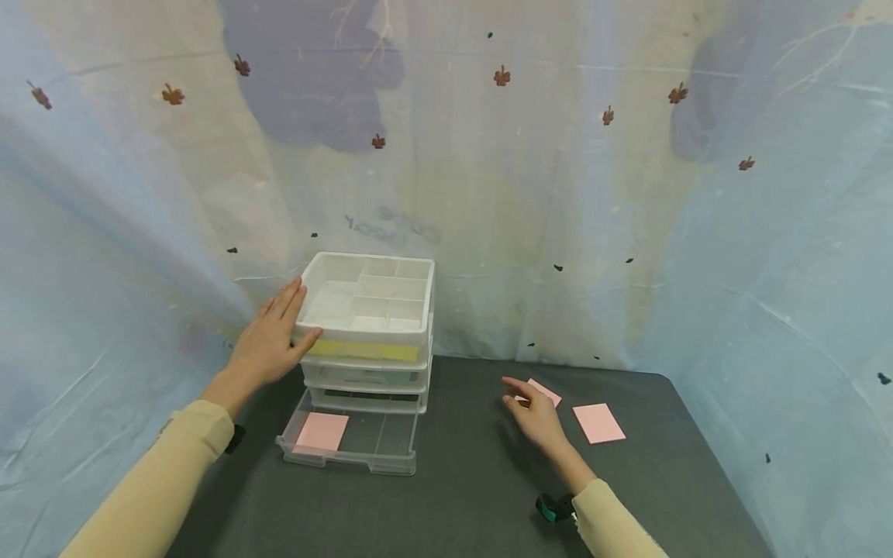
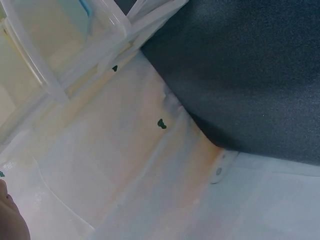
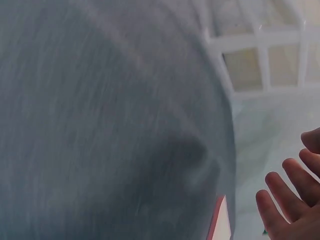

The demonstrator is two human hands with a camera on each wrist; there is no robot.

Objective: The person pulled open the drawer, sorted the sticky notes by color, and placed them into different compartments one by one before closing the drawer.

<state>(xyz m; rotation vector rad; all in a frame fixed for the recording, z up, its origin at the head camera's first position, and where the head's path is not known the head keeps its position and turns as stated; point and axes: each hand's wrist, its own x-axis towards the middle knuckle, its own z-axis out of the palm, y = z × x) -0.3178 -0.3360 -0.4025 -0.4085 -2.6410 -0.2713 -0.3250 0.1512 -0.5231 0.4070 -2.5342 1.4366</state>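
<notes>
In the head view a white plastic drawer organizer [image 1: 363, 335] stands at the left of the table. Its lowest clear drawer [image 1: 377, 438] is pulled out, with a pink sticky note pad [image 1: 322, 432] lying in its left part. My left hand [image 1: 268, 341] rests against the organizer's upper left edge, fingers straight and thumb toward the front. Over the table at the right, my right hand [image 1: 536, 415] hovers with loosely bent fingers, holding nothing. A pink sticky note [image 1: 547, 393] lies partly hidden behind it. Another pink sticky note [image 1: 598, 423] lies further right.
The organizer's top tray [image 1: 331, 302] is divided into several compartments. Yellow material [image 1: 363, 351] shows through the top drawer. A patterned curtain [image 1: 481, 194] hangs behind and along both sides of the dark table [image 1: 474, 480].
</notes>
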